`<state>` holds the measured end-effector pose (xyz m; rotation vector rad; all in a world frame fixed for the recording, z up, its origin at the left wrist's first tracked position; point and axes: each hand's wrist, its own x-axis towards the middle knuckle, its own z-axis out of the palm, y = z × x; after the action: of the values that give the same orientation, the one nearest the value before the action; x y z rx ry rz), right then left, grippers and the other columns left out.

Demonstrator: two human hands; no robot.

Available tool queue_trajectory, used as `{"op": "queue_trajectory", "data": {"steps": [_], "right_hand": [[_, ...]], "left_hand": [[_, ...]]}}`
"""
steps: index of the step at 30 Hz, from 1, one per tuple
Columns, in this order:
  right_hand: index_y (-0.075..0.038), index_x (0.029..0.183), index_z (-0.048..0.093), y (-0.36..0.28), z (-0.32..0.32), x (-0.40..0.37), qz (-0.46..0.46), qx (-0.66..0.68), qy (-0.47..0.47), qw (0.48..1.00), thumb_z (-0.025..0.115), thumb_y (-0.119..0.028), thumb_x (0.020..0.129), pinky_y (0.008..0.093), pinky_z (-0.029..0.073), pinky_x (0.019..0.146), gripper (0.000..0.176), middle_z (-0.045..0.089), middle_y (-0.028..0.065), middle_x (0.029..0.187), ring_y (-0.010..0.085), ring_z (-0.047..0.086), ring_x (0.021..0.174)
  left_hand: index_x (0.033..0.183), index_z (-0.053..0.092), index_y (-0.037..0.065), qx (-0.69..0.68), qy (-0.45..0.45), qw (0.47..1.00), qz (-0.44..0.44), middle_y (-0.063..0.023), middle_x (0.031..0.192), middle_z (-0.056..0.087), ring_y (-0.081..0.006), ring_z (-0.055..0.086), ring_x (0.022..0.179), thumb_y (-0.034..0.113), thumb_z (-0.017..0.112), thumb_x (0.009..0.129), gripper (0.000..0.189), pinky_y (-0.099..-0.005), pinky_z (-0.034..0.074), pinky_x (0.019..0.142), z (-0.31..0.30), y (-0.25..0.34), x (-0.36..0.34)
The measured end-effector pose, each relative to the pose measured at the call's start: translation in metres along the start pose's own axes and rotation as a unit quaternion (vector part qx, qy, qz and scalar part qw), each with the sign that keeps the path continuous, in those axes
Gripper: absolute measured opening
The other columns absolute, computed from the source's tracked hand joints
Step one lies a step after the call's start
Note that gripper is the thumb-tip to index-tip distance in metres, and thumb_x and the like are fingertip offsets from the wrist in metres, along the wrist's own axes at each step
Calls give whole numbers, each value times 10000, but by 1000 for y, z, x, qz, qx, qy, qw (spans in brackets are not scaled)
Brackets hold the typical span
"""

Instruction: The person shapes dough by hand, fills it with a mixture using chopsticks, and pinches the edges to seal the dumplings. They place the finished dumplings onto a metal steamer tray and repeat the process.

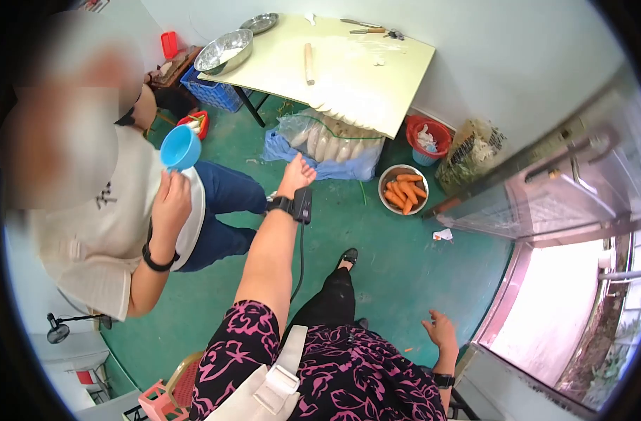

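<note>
My left hand [297, 174] is stretched forward with its fingers curled into a loose fist, and nothing shows in it. Behind it on the floor lies a clear plastic bag of long, pale root vegetables [336, 146] on blue cloth, apart from the hand as far as I can tell. Low at the right, my right hand [441, 330] hangs with its fingers apart and holds nothing. To my left, a person's hand [171, 203] grips a blue plastic dipper [181, 147] by its handle.
A pale table [362, 77] at the wall bears a metal bowl [224, 52], a rolling pin [309, 63] and knives. On the floor stand a bowl of carrots [405, 193] and a red basket [428, 137]. An open door [531, 168] stands right; a stool [159, 400] is behind-left.
</note>
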<state>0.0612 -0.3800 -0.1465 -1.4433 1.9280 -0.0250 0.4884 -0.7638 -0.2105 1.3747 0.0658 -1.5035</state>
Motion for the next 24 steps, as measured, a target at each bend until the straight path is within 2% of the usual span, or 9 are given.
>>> {"op": "queue_trajectory", "data": {"steps": [3, 9, 12, 13, 16, 17, 19, 22, 24], "right_hand": [[-29, 1078, 517, -38, -9, 32, 10, 37, -9, 999, 628, -207, 717, 349, 468, 713, 417, 587, 173, 945, 273, 591, 824], [-17, 1082, 512, -87, -16, 81, 47, 61, -45, 996, 625, -184, 720, 346, 469, 710, 414, 581, 180, 946, 277, 590, 826], [-12, 1083, 509, -98, -14, 95, 63, 66, -58, 994, 623, -186, 722, 345, 467, 714, 417, 575, 185, 956, 281, 587, 833], [-11, 1084, 508, -101, -14, 98, 68, 67, -60, 994, 622, -188, 723, 345, 466, 715, 418, 573, 186, 959, 283, 585, 835], [-11, 1086, 506, -108, -17, 108, 69, 69, -61, 993, 622, -192, 724, 346, 463, 721, 421, 571, 184, 959, 284, 581, 844], [-15, 1079, 508, -111, -18, 110, 69, 72, -57, 993, 622, -191, 723, 357, 457, 717, 414, 569, 184, 958, 294, 574, 838], [-22, 1066, 513, -116, -20, 116, 63, 79, -50, 994, 622, -188, 720, 378, 446, 708, 399, 564, 184, 954, 313, 561, 826], [-22, 1067, 512, -114, -15, 124, 44, 78, -47, 995, 618, -190, 721, 381, 445, 707, 398, 566, 184, 942, 318, 557, 827], [-22, 1064, 512, -117, -11, 129, 36, 71, -45, 996, 617, -192, 721, 382, 444, 710, 397, 564, 183, 947, 319, 556, 830]], "left_hand": [[1255, 309, 40, 55, 34, 997, 42, -163, 1299, 293, -322, 300, 1180, 416, 516, 802, 624, -455, 312, 920, 41, 50, 41], [1242, 317, 1, 107, 81, 989, 53, -170, 1308, 277, -336, 251, 1200, 504, 550, 747, 743, -463, 296, 919, 87, 96, 130], [1120, 437, -12, 167, 77, 982, 48, -147, 1085, 446, -318, 397, 980, 468, 637, 690, 675, -494, 338, 838, 107, 101, 152], [1066, 494, -19, 207, 72, 975, 39, -134, 992, 528, -304, 471, 923, 464, 643, 687, 632, -449, 375, 804, 114, 102, 152], [953, 578, -21, 223, 125, 960, 116, -150, 906, 594, -306, 548, 848, 440, 663, 666, 549, -401, 420, 729, 129, 93, 168], [924, 589, -19, 324, 137, 924, 152, -157, 907, 597, -295, 555, 855, 444, 651, 669, 533, -396, 422, 743, 128, 95, 172], [868, 612, -16, 511, 158, 816, 219, -171, 911, 604, -275, 568, 869, 453, 627, 674, 508, -386, 425, 769, 124, 108, 172], [709, 644, 11, 590, 208, 715, 312, -158, 758, 627, -275, 605, 725, 371, 645, 646, 365, -355, 461, 681, 139, 114, 140], [776, 645, 19, 635, 221, 656, 342, -164, 832, 620, -292, 598, 779, 345, 620, 668, 344, -382, 454, 708, 152, 119, 111]]}}
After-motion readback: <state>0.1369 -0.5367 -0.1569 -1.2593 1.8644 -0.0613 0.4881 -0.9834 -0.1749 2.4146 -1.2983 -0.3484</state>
